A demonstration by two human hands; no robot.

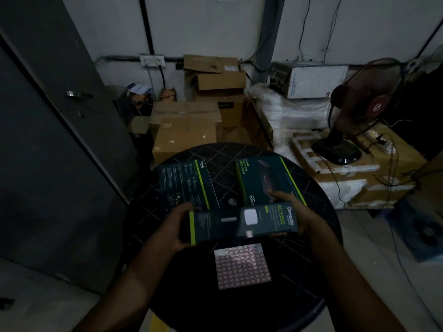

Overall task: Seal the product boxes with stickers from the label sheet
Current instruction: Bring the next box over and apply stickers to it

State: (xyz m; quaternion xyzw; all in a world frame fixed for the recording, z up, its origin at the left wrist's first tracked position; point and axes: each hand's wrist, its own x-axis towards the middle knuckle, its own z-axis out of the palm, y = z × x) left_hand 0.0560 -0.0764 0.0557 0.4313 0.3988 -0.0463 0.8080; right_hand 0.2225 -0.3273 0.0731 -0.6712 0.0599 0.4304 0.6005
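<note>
We hold one box (243,222) between both hands above a round dark table (318,212) whose top is moulded in a criss-cross lattice. Our left hand (178,227) clamps its left end, thumb on top, and our right hand (303,218) clamps the right end, fingers curled over the far edge. The box is smooth printed cardboard, long and flat, dark teal with lime-green edge stripes and a white square device pictured on its face.

We count three such boxes: the held one and two lying flat on the far half of the table, a left box (185,184) showing small print and a right box (267,179) showing a dark device. They lie apart from each other.

One label sheet (242,265) lies flat on the table just below the held box: a pale square of paper gridded with many small pinkish rectangular stickers, with some blank along its top-left edge.
</note>
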